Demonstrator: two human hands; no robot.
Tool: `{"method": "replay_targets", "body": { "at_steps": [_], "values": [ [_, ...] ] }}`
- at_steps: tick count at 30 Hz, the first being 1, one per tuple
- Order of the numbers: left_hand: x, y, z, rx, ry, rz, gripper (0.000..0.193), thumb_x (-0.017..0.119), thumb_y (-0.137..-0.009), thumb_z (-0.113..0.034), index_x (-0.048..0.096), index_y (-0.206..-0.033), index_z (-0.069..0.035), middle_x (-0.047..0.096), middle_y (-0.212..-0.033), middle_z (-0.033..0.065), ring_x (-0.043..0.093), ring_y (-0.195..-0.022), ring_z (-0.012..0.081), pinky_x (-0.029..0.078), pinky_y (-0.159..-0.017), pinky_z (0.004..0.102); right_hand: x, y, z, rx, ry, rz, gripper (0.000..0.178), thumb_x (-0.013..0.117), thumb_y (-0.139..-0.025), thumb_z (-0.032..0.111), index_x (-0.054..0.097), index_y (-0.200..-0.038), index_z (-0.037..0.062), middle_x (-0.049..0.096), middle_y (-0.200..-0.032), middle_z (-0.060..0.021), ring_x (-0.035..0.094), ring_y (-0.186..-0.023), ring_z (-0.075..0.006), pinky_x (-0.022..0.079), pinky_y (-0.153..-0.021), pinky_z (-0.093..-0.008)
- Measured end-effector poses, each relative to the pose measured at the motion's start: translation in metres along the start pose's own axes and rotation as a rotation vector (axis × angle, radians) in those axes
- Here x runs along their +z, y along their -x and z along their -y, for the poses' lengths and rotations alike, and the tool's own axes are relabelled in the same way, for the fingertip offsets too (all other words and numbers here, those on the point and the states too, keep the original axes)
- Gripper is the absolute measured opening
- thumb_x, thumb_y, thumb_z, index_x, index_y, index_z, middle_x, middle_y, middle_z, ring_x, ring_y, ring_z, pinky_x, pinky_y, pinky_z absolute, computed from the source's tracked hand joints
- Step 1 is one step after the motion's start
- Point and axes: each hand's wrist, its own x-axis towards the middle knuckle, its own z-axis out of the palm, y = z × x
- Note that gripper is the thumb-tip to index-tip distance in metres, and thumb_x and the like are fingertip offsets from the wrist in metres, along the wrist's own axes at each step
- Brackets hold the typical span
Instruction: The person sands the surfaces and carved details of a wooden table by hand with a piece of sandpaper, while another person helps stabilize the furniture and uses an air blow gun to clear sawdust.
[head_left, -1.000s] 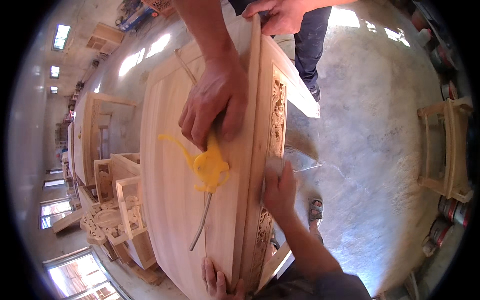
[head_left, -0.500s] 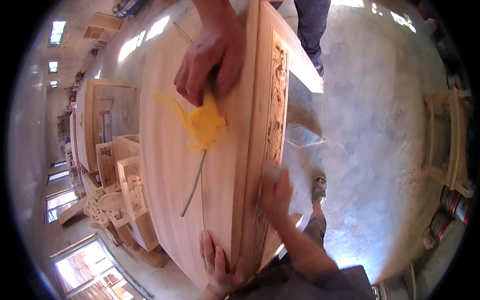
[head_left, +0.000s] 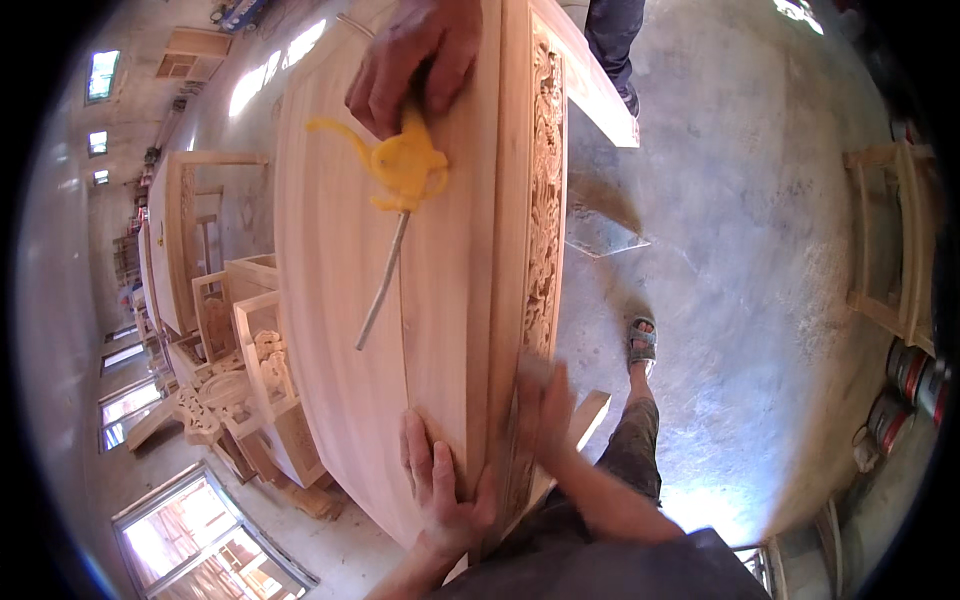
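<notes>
A long pale wooden piece [head_left: 330,230], like a cabinet or table with a carved side band [head_left: 543,190], stretches away from me. My left hand [head_left: 440,490] lies on its near top with fingers spread, the thumb by the edge. Against the carved side, my right hand [head_left: 545,415] is smeared by motion; its fingers look closed around a small greyish thing [head_left: 536,370] I cannot make out. Across the top, another person's hand [head_left: 415,60] grips a yellow tool [head_left: 405,165] with a thin grey rod [head_left: 384,280] pointing toward me.
Unfinished wooden frames and carved parts [head_left: 225,395] crowd the left, near a window [head_left: 205,530]. At right stand a wooden frame [head_left: 895,240] and several cans [head_left: 890,415]. Another person's leg [head_left: 613,50] is beyond the piece. My sandalled foot [head_left: 642,340] is on the concrete floor [head_left: 740,300].
The view has shifted, so most things sit higher in the picture. My right hand remains at the carved side, blurred in both frames. My left hand stays on the top.
</notes>
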Motion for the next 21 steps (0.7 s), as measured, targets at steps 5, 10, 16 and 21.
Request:
{"method": "replay_targets", "body": {
  "at_steps": [5, 10, 16, 21],
  "values": [
    [-0.008, 0.008, 0.003, -0.033, -0.037, 0.024, 0.090, 0.073, -0.077, -0.003, 0.031, -0.157, -0.003, 0.029, -0.159, 0.0392, 0.034, -0.146, 0.0563, 0.029, -0.118, 0.0631, 0.014, -0.109, 0.060, -0.023, 0.049, 0.039, 0.033, 0.052, -0.098, 0.020, 0.057, -0.120, -0.0047, 0.066, -0.104, -0.0326, 0.064, -0.099, -0.0518, 0.051, -0.084, -0.0536],
    [0.002, 0.005, -0.001, 0.008, 0.029, 0.050, 0.088, 0.072, -0.078, 0.000, 0.033, -0.157, -0.003, 0.028, -0.160, 0.0376, 0.033, -0.147, 0.0538, 0.029, -0.119, 0.0594, -0.002, -0.200, 0.099, -0.125, 0.178, -0.172, 0.031, 0.055, -0.092, 0.021, 0.058, -0.090, -0.0097, 0.064, -0.091, -0.0350, 0.062, -0.088, -0.0533, 0.047, -0.078, -0.0581],
    [-0.004, 0.010, 0.004, 0.003, -0.002, 0.002, 0.079, 0.073, -0.081, 0.000, 0.038, -0.152, 0.004, 0.032, -0.161, 0.0300, 0.031, -0.150, 0.0474, 0.029, -0.121, 0.0525, -0.008, 0.117, -0.005, -0.067, 0.074, 0.070, 0.040, 0.047, -0.106, 0.018, 0.053, -0.138, -0.0055, 0.059, -0.132, -0.0314, 0.060, -0.123, -0.0454, 0.048, -0.101, -0.0490],
    [-0.001, 0.012, 0.013, -0.053, 0.005, -0.053, 0.068, 0.073, -0.083, -0.004, 0.047, -0.143, 0.012, 0.035, -0.159, 0.0295, 0.032, -0.149, 0.0444, 0.030, -0.122, 0.0483, 0.014, -0.007, 0.044, -0.095, 0.233, -0.090, 0.025, 0.053, -0.096, 0.015, 0.061, -0.110, -0.0034, 0.060, -0.105, -0.0282, 0.059, -0.097, -0.0469, 0.048, -0.081, -0.0538]
  ]
}}
